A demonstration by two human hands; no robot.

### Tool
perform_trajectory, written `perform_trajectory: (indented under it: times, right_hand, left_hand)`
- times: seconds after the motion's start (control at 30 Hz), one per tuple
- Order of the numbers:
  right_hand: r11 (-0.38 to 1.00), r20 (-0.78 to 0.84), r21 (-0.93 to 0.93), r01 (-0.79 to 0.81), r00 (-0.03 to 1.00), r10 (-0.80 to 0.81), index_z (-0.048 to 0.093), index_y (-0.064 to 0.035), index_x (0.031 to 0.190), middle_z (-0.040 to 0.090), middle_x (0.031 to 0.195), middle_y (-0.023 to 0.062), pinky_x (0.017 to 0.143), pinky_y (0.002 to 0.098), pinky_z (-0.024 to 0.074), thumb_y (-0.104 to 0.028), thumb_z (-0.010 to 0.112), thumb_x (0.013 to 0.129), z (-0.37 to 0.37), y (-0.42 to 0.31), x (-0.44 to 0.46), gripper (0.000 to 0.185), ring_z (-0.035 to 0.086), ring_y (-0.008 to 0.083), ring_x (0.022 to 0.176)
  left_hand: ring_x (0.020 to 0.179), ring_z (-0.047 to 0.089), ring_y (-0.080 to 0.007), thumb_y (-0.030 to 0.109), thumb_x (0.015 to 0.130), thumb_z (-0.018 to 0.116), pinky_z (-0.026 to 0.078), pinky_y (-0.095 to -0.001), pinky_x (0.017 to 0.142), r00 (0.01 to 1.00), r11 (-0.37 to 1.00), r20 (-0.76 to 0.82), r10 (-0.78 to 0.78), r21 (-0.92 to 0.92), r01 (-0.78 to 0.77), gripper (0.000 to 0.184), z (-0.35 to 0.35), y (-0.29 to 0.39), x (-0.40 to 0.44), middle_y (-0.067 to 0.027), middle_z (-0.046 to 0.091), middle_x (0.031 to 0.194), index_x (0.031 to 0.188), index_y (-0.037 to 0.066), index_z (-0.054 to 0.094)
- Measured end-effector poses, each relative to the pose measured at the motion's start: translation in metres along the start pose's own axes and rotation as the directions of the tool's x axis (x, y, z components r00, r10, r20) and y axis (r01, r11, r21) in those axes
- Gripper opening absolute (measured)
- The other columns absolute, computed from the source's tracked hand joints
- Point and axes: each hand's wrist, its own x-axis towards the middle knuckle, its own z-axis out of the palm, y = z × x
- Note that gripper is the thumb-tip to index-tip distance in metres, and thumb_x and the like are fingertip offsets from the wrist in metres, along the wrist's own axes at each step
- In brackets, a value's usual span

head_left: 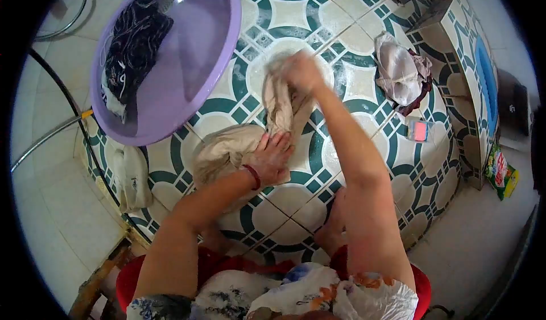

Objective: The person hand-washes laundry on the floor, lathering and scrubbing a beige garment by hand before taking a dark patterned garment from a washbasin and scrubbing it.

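Observation:
A beige cloth [227, 146] lies bunched on the patterned tile floor, with a twisted length reaching up and to the right. My left hand [270, 156], a red band round its wrist, rests flat on the cloth with its fingers spread, pressing it to the tiles. At the cloth's upper end is my right hand [298, 72], blurred by motion. Its fingers are closed around or against the fabric there; their exact hold is smeared. Soap suds show on the tiles around my right hand.
Upper left stands a purple basin [182, 47] holding dark patterned clothing [133, 47]. A pale cloth [132, 178] lies below it, beside a black hose [60, 84]. At the right are a whitish garment [398, 72], a pink bar [421, 131], a tiled ledge [455, 87] and a green packet [501, 175].

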Motion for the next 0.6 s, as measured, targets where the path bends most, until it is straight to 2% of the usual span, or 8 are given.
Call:
perform_trajectory:
  times: [0.03,0.13,0.17,0.27,0.43,0.5,0.53,0.6]
  right_hand:
    - [0.994,-0.197,-0.104,0.032,0.979,-0.052,0.059,-0.0025,0.090,0.060,0.087,0.0199,0.075,0.0489,0.0444,-0.029,0.054,0.075,0.034,-0.022,-0.033,0.031,0.058,0.0384,0.080]
    - [0.897,0.165,-0.307,0.317,0.946,-0.277,0.057,-0.0035,0.093,0.059,0.084,0.0166,0.071,0.0459,0.0464,-0.032,0.054,0.076,0.061,-0.042,-0.094,0.033,0.058,0.0366,0.078]
    - [0.914,0.091,-0.328,0.238,0.971,-0.221,0.059,-0.0057,0.089,0.059,0.082,0.0149,0.068,0.0441,0.0468,-0.031,0.053,0.077,0.050,-0.013,-0.079,0.028,0.057,0.0337,0.077]
    - [0.894,-0.336,-0.432,0.120,0.898,-0.283,0.063,-0.0136,0.083,0.058,0.080,0.0103,0.061,0.0395,0.0476,-0.030,0.054,0.078,0.018,0.033,-0.027,0.019,0.057,0.0275,0.075]
    - [0.864,-0.159,-0.384,0.326,0.898,-0.410,0.062,-0.0022,0.089,0.061,0.092,0.0158,0.080,0.0435,0.0445,-0.021,0.050,0.079,0.061,0.023,-0.082,0.025,0.057,0.0303,0.091]
    - [0.749,0.000,-0.626,-0.219,0.960,0.280,0.063,0.0009,0.088,0.062,0.094,0.0136,0.087,0.0422,0.0407,-0.019,0.047,0.081,0.112,0.034,-0.062,0.026,0.057,0.0286,0.091]
    - [0.857,0.033,-0.431,0.282,0.954,-0.298,0.063,-0.0050,0.087,0.061,0.088,0.0135,0.080,0.0410,0.0437,-0.024,0.050,0.078,0.089,0.057,-0.070,0.024,0.058,0.0275,0.086]
    - [0.902,-0.110,-0.331,0.278,0.938,-0.329,0.062,-0.0112,0.085,0.060,0.085,0.0136,0.072,0.0400,0.0470,-0.032,0.052,0.077,0.044,0.086,-0.025,0.025,0.058,0.0288,0.081]
  left_hand:
    - [0.127,0.028,-0.0304,0.024,0.070,0.060,0.022,-0.0455,0.103,1.000,1.000,0.002,-0.002,-0.005,0.002,0.060,0.028,-0.007,-0.003,-0.0164,0.034,0.133,0.125,0.009,0.041]
    - [0.125,0.031,-0.0279,0.028,0.067,0.059,0.030,-0.0415,0.099,0.979,0.960,-0.200,0.047,-0.262,-0.100,0.063,0.086,-0.021,-0.007,-0.0145,0.038,0.130,0.124,0.007,0.042]
    - [0.124,0.032,-0.0296,0.028,0.064,0.059,0.032,-0.0426,0.097,0.999,0.937,-0.044,-0.007,-0.350,-0.009,0.065,0.081,-0.018,-0.008,-0.0154,0.040,0.128,0.123,0.006,0.043]
    - [0.123,0.032,-0.0350,0.023,0.064,0.058,0.029,-0.0482,0.097,0.988,0.994,-0.149,-0.052,-0.103,0.037,0.063,0.030,-0.012,0.017,-0.0205,0.040,0.125,0.122,0.003,0.043]
    - [0.121,0.031,-0.0386,0.020,0.065,0.057,0.028,-0.0491,0.097,0.996,0.993,-0.084,-0.029,-0.120,0.019,0.064,0.036,-0.003,0.016,-0.0226,0.033,0.131,0.124,0.001,0.040]
    - [0.118,0.034,-0.0379,0.018,0.068,0.055,0.031,-0.0463,0.096,1.000,0.967,0.010,-0.003,-0.253,0.005,0.060,0.046,-0.010,0.018,-0.0211,0.034,0.129,0.124,0.003,0.039]
    - [0.116,0.036,-0.0371,0.017,0.067,0.057,0.033,-0.0454,0.094,0.998,0.961,-0.049,-0.036,-0.275,0.021,0.058,0.038,-0.005,0.018,-0.0202,0.036,0.125,0.121,0.004,0.041]
    - [0.114,0.037,-0.0378,0.017,0.064,0.060,0.034,-0.0456,0.093,0.991,0.896,-0.057,-0.118,-0.437,0.082,0.057,0.059,-0.012,0.020,-0.0203,0.038,0.122,0.117,0.003,0.043]
